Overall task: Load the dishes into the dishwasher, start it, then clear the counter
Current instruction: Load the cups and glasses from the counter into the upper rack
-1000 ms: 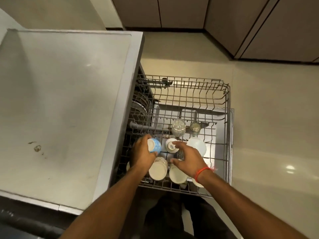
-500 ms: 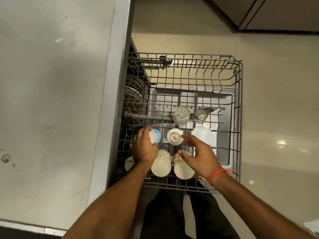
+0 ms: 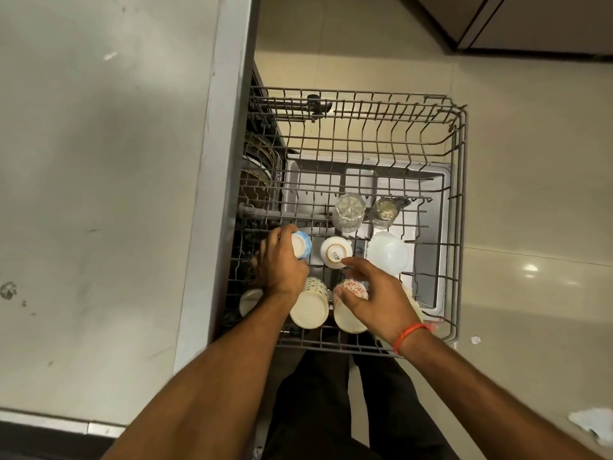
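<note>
The grey wire dishwasher rack (image 3: 459, 227) is pulled out over the floor. My left hand (image 3: 282, 263) grips a blue-and-white cup (image 3: 301, 244) upside down near the rack's left side. My right hand (image 3: 378, 293) rests on a red-patterned mug (image 3: 351, 307), thumb and fingers around it. Beside that stands a green-dotted mug (image 3: 310, 307). A small white cup (image 3: 335, 252), a white bowl (image 3: 387, 253) and two glasses (image 3: 348, 212) (image 3: 384, 209) sit upside down further back. A white cup (image 3: 249, 300) peeks out under my left wrist.
A grey countertop (image 3: 99, 194) fills the left, its edge overhanging the rack. Plates (image 3: 262, 161) stand in the lower rack under the counter. The tiled floor (image 3: 530, 194) lies to the right, with cabinet doors (image 3: 530, 21) at the top right and paper scraps (image 3: 593, 423).
The view has tilted down and closer to the rack. My right hand has drawn back from the small white cup onto the red-patterned mug. My left hand stays on the blue-and-white cup.
</note>
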The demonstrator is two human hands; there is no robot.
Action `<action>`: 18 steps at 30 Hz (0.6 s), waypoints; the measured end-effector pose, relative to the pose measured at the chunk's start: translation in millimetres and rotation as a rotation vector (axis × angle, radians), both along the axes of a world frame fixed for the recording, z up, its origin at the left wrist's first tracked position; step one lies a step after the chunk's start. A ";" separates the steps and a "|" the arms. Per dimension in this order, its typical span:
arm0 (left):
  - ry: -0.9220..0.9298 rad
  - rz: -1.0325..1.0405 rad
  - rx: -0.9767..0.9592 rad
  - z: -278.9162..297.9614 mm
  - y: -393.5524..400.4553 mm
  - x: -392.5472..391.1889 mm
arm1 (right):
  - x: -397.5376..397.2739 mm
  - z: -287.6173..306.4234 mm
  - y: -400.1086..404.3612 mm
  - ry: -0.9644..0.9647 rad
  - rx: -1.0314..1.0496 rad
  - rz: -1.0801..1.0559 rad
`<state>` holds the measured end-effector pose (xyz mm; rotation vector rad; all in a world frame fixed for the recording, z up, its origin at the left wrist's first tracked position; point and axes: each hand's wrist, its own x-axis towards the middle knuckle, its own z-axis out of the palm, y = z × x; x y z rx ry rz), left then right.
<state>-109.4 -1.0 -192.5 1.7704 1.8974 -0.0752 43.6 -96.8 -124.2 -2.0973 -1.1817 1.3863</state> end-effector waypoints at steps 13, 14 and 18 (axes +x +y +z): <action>0.039 -0.046 -0.030 -1.4 -9.7 -4.3 | -4.2 -4.8 -0.6 -0.016 0.020 -0.017; 0.038 -0.049 -0.032 -2.6 -10.6 -4.7 | -4.5 -5.1 -0.1 -0.017 0.020 -0.017; 0.035 -0.041 -0.041 -6.6 -12.1 -6.4 | -4.7 -8.2 -2.8 -0.011 0.009 -0.019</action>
